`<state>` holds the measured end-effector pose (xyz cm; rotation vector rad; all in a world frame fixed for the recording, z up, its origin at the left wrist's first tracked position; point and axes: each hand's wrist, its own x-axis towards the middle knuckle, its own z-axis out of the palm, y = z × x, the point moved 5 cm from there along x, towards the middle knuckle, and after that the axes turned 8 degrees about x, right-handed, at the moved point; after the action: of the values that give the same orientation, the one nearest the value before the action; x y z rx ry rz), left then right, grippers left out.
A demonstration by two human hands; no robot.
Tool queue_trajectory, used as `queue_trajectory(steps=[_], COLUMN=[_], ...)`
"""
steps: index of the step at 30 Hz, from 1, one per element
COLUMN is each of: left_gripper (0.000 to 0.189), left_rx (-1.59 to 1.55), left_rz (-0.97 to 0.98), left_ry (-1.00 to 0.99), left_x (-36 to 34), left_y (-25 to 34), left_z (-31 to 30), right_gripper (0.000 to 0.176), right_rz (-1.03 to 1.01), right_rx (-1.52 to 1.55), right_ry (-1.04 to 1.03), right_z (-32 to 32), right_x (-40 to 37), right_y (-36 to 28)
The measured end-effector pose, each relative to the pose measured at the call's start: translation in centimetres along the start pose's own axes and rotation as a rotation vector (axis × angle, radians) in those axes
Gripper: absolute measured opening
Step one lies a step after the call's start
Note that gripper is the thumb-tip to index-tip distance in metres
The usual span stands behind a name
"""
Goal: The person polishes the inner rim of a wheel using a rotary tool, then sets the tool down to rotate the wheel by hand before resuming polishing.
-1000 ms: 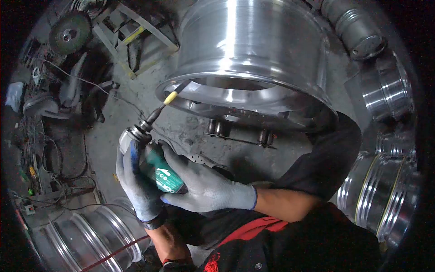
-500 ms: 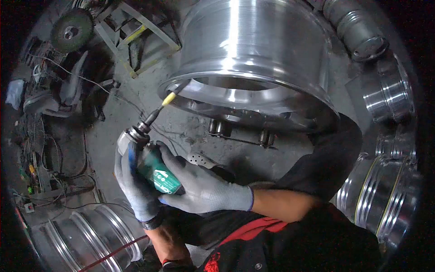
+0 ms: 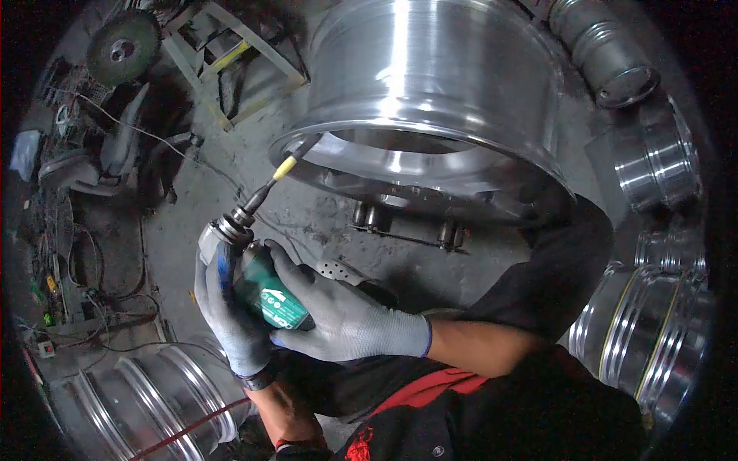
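Wrapping the fingers point(image 3: 286, 263) of my left hand point(image 3: 233, 319) and right hand point(image 3: 338, 319) around the green grinder point(image 3: 270, 296) near the wheel point(image 3: 430, 69), I point its bit point(image 3: 284, 167) at the wheel's lip point(image 3: 384, 124), the grinder's long axis slanting crosswise.

This is a workshop for metalwork, by the look of it one that handles wheel rims. A big, bright metal rim point(image 3: 430, 77) dominates the space, with metal rollers point(image 3: 372, 219) below its near edge. More shiny rims point(image 3: 638, 330) crowd the right side, and another ribbed metal cylinder point(image 3: 157, 399) lies at lower left. A green power tool point(image 3: 270, 296) and grey work gloves point(image 3: 346, 319) fit the setting, as do the large round disc point(image 3: 123, 48) and open frame point(image 3: 261, 47) at upper left. Cables point(image 3: 154, 138) trail over the stained grey floor point(image 3: 330, 207).
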<state>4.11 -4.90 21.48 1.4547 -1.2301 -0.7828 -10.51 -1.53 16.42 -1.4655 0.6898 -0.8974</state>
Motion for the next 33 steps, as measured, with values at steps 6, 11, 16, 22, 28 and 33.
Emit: queue_trajectory(steps=[6, 11, 16, 22, 28, 33], left_gripper=[0.031, 0.029, 0.028, 0.026, 0.039, 0.038], left_rx=[-0.010, 0.740, 0.278, 0.049, 0.005, 0.267], left_rz=[-0.034, 0.544, 0.197, -0.027, -0.076, 0.135], left_ry=[-0.042, -0.072, -0.008, -0.050, -0.054, -0.041], left_x=[-0.3, -1.3, -0.2, -0.3, -0.1, 0.2], left_y=[-0.8, 0.9, 0.9, 0.4, 0.3, 1.3], left_z=[0.9, 1.7, 0.4, 1.7, 1.3, 1.1], right_gripper=[0.113, 0.115, 0.113, 0.112, 0.113, 0.116], right_rz=[-0.204, -0.002, -0.054, -0.044, -0.024, -0.131], right_rx=[-0.151, 0.021, -0.043, -0.023, -0.070, -0.059], right_ry=[0.134, 0.067, 0.034, 0.041, 0.072, 0.062], right_z=[-0.3, -0.7, -0.8, -1.7, -1.4, -1.6], right_x=[-1.6, -1.7, -0.3, -1.2, -0.8, -0.3], right_y=[0.1, 0.4, -0.4, -0.5, -0.3, -0.5])
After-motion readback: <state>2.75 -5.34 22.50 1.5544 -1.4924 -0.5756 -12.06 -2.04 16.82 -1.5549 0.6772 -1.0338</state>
